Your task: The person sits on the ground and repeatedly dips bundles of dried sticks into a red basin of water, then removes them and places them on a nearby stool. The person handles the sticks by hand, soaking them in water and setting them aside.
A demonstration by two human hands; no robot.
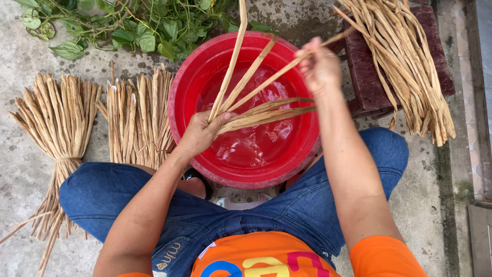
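The left hand (pixel 201 132) is closed around a bunch of dried tan strips (pixel 256 110), holding it above the red basin (pixel 184 82) of water; the right hand (pixel 320 66) pinches a single strip (pixel 271 74) and draws it away from the bunch, over the far right rim of the basin; two tied bundles (pixel 59 120) lie on the concrete floor (pixel 20 169) left of the basin; more loose strips (pixel 405 61) rest on a dark red stool (pixel 366 77) at the right; green leaves (pixel 143 25) lie behind the basin
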